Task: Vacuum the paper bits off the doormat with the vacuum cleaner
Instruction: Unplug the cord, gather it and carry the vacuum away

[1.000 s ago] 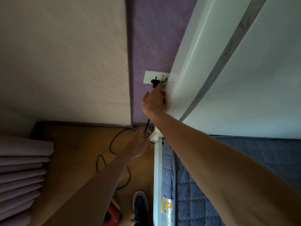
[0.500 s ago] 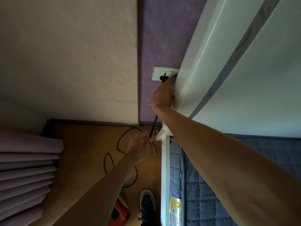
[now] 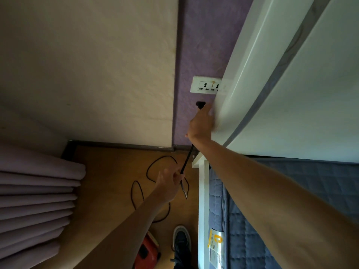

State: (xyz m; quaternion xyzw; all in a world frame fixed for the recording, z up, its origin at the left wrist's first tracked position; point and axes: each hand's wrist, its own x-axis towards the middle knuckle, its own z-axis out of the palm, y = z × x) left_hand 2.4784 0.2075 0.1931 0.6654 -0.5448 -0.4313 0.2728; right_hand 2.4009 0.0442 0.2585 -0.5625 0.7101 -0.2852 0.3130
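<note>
My right hand [image 3: 201, 123] grips the black plug [image 3: 200, 105] of the vacuum's cord, held just below the white wall socket [image 3: 206, 84] and clear of it. My left hand [image 3: 169, 181] is closed on the black cord [image 3: 186, 160] lower down, near the floor. The rest of the cord lies in loops [image 3: 155, 171] on the wooden floor. The red vacuum cleaner [image 3: 147, 253] shows partly at the bottom, behind my left forearm. The doormat and paper bits are out of view.
A white bed frame [image 3: 203, 200] with a blue quilted mattress [image 3: 252, 239] stands on the right, its white headboard [image 3: 272, 74] hiding the socket's right end. Folded mauve curtains [image 3: 35, 200] hang at left. My shoe [image 3: 181, 241] rests beside the vacuum.
The plug was in the socket before; now my right hand has pulled it out and lowered it below the socket. My left hand stays closed on the cord.
</note>
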